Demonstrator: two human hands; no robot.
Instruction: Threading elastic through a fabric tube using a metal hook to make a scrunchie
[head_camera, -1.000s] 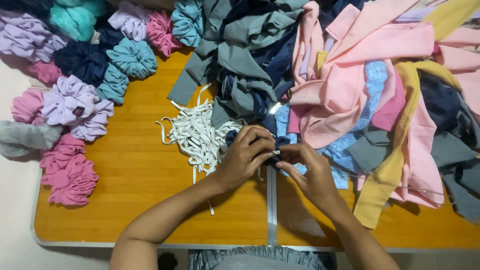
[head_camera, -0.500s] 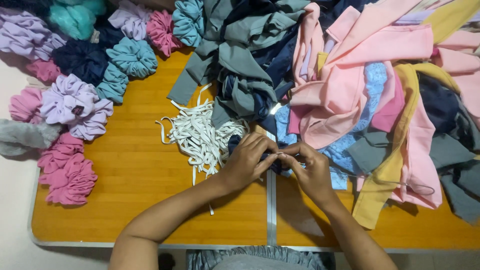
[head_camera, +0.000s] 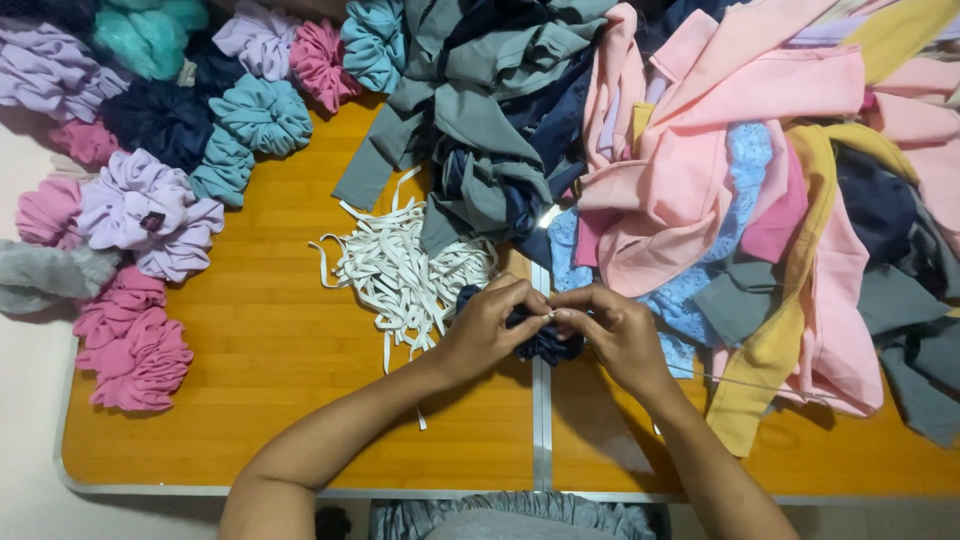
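Between both hands' (head_camera: 500, 325) pinched grip, a navy scrunchie (head_camera: 545, 345).

Glossy wood table (head_camera: 270, 350), matt cloth scraps (head_camera: 700, 200), woven white elastic (head_camera: 400, 275), metal trim.

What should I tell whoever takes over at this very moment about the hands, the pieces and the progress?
Left hand: fingers pinched on the dark navy gathered fabric piece at the table's centre seam.
Right hand: fingers pinched on the same piece, tips meeting the left's; something small and pale shows between them, too small to identify.
White elastic strips lie in a loose pile just left of the hands.
Finished scrunchies in pink, lilac, teal and navy are grouped at the table's left end.
Cut fabric pile in grey, pink, blue and yellow covers the top and right.
Done: many scrunchies. Left: the navy piece in hand, and a large pile of uncut-looking fabric.
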